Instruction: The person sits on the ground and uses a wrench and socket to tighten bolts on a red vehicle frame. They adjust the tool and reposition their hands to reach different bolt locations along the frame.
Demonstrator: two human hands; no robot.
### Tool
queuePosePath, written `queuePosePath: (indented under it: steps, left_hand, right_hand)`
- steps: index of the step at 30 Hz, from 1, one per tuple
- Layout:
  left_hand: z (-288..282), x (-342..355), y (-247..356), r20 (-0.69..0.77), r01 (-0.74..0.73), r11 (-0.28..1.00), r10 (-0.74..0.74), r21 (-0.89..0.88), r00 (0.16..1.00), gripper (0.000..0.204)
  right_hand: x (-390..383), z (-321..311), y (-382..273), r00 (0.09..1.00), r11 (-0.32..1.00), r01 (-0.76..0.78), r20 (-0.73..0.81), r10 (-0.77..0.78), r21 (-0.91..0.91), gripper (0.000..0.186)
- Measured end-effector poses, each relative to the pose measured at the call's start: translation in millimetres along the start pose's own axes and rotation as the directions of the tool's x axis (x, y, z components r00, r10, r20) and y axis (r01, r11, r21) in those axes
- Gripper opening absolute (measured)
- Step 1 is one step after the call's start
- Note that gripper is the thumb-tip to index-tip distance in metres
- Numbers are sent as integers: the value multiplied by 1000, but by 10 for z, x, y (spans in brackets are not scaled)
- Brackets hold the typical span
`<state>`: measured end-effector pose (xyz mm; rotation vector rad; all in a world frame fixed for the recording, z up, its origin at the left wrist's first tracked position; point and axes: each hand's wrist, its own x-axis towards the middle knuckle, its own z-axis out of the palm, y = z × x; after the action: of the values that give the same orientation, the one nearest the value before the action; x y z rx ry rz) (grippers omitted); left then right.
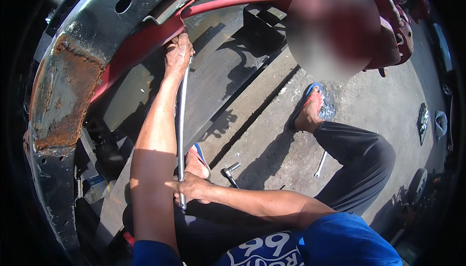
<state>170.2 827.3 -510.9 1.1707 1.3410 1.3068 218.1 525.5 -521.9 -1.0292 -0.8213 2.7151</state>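
Observation:
My left hand is closed around the upper end of a long silver steel bar, right under the lip of a red metal bracket. What the bar's upper end fits onto is hidden by the fingers. Lower down, close to my lap, my right hand grips the bar near its other end, and a short tip sticks out below the fist. The bracket lies along the inside of a dark, curved vehicle frame rail, whose lower part carries a rusty plate.
A red tube runs from the bracket toward red machinery at the upper right, partly blurred. On the concrete lie a bent-handled tool and a wrench. My sandalled feet stand beside a long dark gap.

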Motion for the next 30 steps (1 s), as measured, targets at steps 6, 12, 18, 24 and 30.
queuePosePath:
  steps: [6, 12, 18, 24, 30]
  left_hand:
    - [134, -43, -45, -236, -18, 1000, 22, 22, 971, 46]
    - [171, 12, 38, -286, -51, 997, 67, 63, 956, 28]
    - [322, 62, 33, -398, -86, 996, 77, -5, 914, 27]
    - [269, 159, 19, -414, -63, 998, 67, 22, 908, 33]
    - [103, 127, -53, -288, -101, 991, 72, -88, 955, 34]
  right_hand:
    - [-1057, -1072, 108, 954, 969, -106, -298, 35, -225, 59]
    - [-1728, -2123, -362, 807, 682, -76, -446, -387, -728, 60]
    - [-2008, -3216, -1124, 431, 305, -402, -472, -770, -864, 41]
    - [-2213, -3160, -1736, 721, 143, -360, -372, -584, -922, 51]
    - [-2098, -1901, -526, 995, 997, -18, -96, 26, 77, 50]
